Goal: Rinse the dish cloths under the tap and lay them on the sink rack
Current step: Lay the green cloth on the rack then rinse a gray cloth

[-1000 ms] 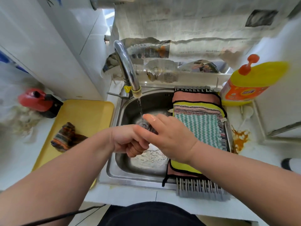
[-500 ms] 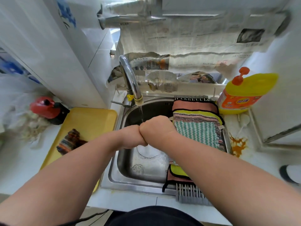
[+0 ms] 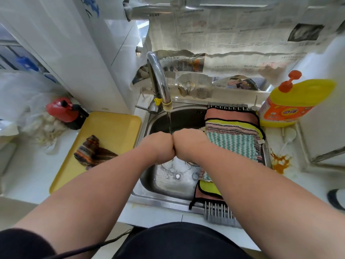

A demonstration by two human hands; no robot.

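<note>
Cloths point(image 3: 232, 135) cover the sink rack point(image 3: 219, 214); both fists' grip pressed together under tap point(image 3: 158, 79).

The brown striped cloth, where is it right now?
In the head view, the brown striped cloth lies crumpled on the yellow tray, left of the sink and near the red bottle.

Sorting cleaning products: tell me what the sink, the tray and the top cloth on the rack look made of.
Sink: likely stainless steel, brushed grey with bright reflections. Tray: probably plastic, smooth matte yellow with rounded moulded corners. Top cloth: seemingly woven microfibre or cotton, teal zigzag pile.
</note>
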